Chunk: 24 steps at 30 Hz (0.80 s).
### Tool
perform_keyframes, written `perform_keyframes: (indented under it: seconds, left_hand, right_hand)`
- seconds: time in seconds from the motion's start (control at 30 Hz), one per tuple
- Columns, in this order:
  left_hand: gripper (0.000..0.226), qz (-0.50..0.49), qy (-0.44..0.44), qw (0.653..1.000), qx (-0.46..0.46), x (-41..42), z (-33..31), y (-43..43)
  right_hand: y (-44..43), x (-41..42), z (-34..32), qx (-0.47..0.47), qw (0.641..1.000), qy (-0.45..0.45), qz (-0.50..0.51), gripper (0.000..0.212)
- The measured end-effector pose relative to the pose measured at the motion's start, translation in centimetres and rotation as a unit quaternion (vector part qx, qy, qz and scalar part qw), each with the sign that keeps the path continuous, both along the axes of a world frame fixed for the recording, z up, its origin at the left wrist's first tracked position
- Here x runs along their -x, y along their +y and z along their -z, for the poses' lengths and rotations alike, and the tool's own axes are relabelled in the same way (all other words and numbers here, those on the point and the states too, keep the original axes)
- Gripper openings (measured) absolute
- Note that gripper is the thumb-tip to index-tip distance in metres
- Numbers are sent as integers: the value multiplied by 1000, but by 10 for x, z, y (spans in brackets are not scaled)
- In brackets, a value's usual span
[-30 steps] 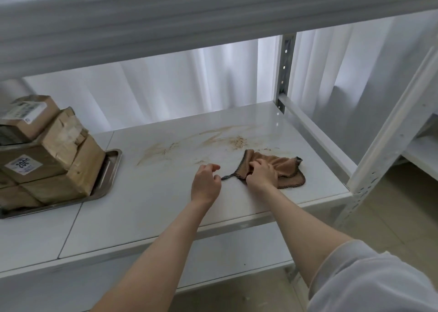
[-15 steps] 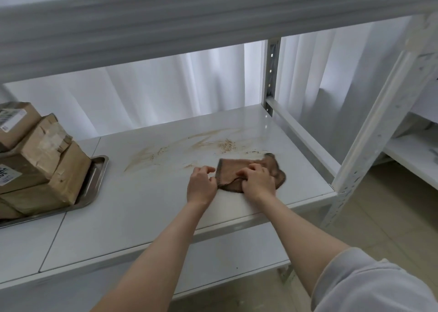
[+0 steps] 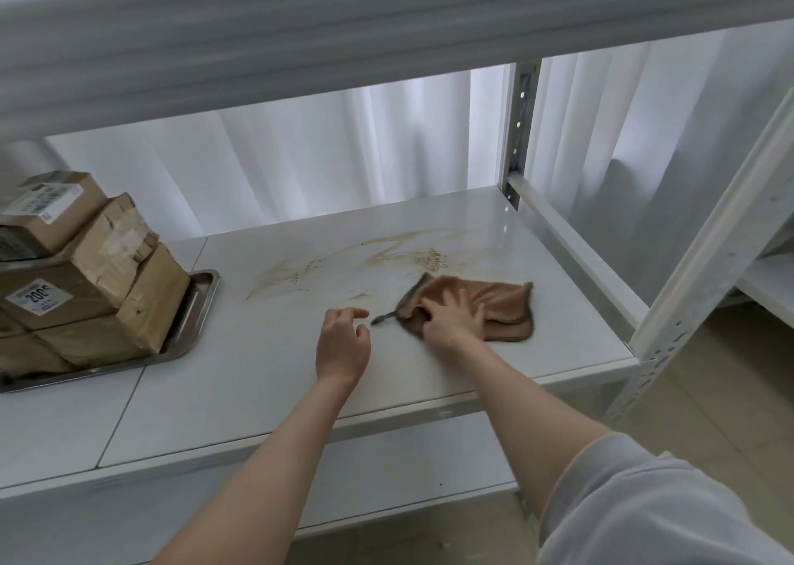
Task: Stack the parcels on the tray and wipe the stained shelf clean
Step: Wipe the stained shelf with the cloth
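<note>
A brown cloth [image 3: 500,307] lies folded on the white shelf [image 3: 266,375], just in front of a brown smeared stain [image 3: 365,259]. My right hand [image 3: 451,317] presses flat on the cloth's left part, fingers spread. My left hand [image 3: 341,343] hovers just left of the cloth's dark corner tag, fingers loosely curled, holding nothing. Several brown cardboard parcels [image 3: 81,272] sit stacked on a metal tray [image 3: 195,315] at the left of the shelf.
A shelf board runs overhead across the top of the view. An upright metal post [image 3: 517,135] stands at the back right corner and a white front post [image 3: 704,264] at the right. White curtain hangs behind. Another shelf unit [image 3: 769,281] is at far right.
The cloth has been spread out wider to the right. My left hand let go of its edge and drew back; my right hand now lies flat on it.
</note>
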<state>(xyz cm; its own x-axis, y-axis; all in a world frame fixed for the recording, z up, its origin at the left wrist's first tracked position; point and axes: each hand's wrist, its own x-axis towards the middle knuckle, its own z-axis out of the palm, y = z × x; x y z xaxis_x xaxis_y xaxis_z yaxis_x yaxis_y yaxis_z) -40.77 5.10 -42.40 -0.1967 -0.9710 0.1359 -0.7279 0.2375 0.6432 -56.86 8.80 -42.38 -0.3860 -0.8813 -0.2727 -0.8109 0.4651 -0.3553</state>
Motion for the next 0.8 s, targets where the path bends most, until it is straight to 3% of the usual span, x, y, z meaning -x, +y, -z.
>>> perform_keyframes:
  seconds: [0.13, 0.27, 0.5, 0.67, 0.8]
  left_hand:
    - [25, -37, 8, 999, 19, 0, -2, -2]
    - [25, -33, 2, 999, 27, 13, -3, -7]
    - [23, 23, -10, 999, 22, 41, 3, -2]
    - [25, 8, -25, 999, 19, 27, 6, -9]
    - [24, -19, -27, 999, 18, 5, 5, -19]
  right_hand:
    - [-16, -60, -2, 19, 980, -55, -188, 52]
    - [-17, -51, 1, 53, 969, -89, -226, 48]
    - [-18, 41, 3, 1, 1000, -11, -28, 51]
    - [-8, 76, 7, -23, 985, 11, 173, 55]
    - [-23, 49, 5, -38, 983, 29, 177, 55]
